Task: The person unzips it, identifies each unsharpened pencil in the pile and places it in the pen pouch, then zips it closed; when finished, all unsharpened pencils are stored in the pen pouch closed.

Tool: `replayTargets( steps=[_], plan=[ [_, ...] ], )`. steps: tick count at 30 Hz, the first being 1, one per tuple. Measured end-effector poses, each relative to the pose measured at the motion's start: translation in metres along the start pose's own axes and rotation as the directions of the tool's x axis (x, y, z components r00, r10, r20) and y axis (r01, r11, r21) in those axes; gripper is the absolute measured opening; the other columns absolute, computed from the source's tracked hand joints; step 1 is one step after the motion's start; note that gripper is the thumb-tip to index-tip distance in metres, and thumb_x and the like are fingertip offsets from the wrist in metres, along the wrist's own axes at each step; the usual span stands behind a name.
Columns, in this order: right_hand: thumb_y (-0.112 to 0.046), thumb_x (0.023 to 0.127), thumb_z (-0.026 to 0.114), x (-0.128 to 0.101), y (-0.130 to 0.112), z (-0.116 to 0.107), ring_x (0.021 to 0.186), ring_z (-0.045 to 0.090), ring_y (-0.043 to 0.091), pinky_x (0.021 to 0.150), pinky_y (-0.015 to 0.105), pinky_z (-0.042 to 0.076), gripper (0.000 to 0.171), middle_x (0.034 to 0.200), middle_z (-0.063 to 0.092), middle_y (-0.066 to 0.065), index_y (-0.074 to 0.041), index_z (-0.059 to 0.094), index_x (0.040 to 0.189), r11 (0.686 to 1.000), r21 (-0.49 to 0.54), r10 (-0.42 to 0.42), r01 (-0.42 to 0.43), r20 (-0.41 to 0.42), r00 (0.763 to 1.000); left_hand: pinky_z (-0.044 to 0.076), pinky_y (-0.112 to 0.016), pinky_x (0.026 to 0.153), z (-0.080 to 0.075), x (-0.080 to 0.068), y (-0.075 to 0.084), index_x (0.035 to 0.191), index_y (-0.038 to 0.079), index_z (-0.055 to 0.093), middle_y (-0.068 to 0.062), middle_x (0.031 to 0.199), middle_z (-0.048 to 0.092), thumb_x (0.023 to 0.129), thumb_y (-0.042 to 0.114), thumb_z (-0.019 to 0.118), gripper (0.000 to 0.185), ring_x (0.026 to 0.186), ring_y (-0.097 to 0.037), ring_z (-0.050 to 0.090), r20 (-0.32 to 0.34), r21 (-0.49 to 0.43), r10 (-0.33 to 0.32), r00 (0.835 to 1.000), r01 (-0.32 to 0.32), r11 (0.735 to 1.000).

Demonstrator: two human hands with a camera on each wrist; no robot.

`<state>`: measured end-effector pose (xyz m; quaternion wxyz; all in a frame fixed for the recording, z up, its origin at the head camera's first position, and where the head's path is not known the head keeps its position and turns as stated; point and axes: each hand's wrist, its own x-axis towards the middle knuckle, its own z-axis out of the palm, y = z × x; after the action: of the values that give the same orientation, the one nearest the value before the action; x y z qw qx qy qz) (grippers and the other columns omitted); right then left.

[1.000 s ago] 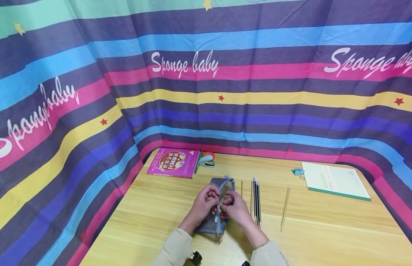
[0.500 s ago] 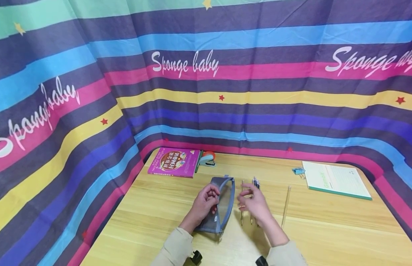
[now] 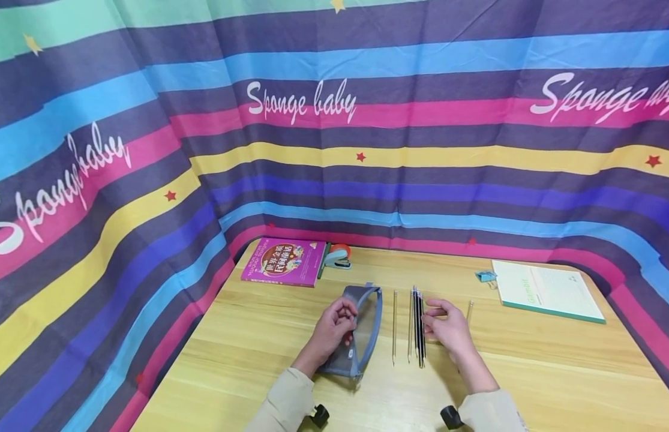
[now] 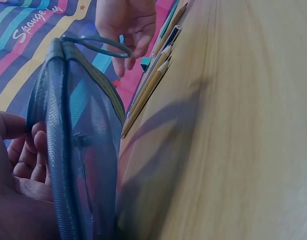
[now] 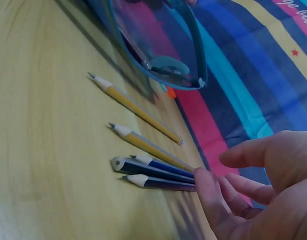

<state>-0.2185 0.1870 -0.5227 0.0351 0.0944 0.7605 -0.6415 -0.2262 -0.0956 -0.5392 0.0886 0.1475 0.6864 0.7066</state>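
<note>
Currently the pencil case (image 3: 361,324) is gripped by the left hand (image 3: 334,327). Pencils (image 3: 417,327) are laid 12-to-6 on the counter (image 3: 528,372), touched at 9 o'clock of the loosely open, nearer right hand (image 3: 447,327).

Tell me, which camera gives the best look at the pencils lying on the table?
The right wrist view: the pencils lie close, points and colours plain. The head view shows the whole row small. The left wrist view shows them edge-on, behind the pencil case.

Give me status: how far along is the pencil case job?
Done: pencil case looks open, held by the left hand. In hand: right hand reaches the dark pencils, fingers open, nothing gripped. Left: all pencils, including the yellow one and the lone one, lie on the table.
</note>
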Motion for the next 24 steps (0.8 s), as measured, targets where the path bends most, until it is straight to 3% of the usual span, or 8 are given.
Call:
replayTargets(
  steps=[13,24],
  plan=[
    [0.002,0.093,0.064,0.003,0.015,0.002,0.078,0.066,0.022,0.072,0.036,0.064,0.043,0.112,0.065,0.023,0.011,0.055,0.134,0.999,-0.052,0.003,-0.001,0.034,0.999,0.049,-0.02,0.051,-0.003,0.0,-0.005,0.114,-0.007,0.051,0.001,0.084,0.055,0.089,-0.005,0.056,0.025,0.058,-0.008,0.052,-0.002,0.012,0.009,1.0,-0.009,1.0],
    [0.0,0.096,0.063,0.004,0.016,-0.002,0.08,0.066,0.024,0.07,0.036,0.064,0.04,0.116,0.065,0.026,0.011,0.057,0.134,0.991,-0.131,-0.004,0.006,0.013,1.0,0.049,-0.02,0.051,-0.003,0.001,-0.006,0.113,-0.005,0.052,0.002,0.084,0.055,0.09,-0.005,0.055,0.023,0.057,-0.008,0.053,-0.009,0.012,0.013,1.0,-0.012,1.0]
  ],
)
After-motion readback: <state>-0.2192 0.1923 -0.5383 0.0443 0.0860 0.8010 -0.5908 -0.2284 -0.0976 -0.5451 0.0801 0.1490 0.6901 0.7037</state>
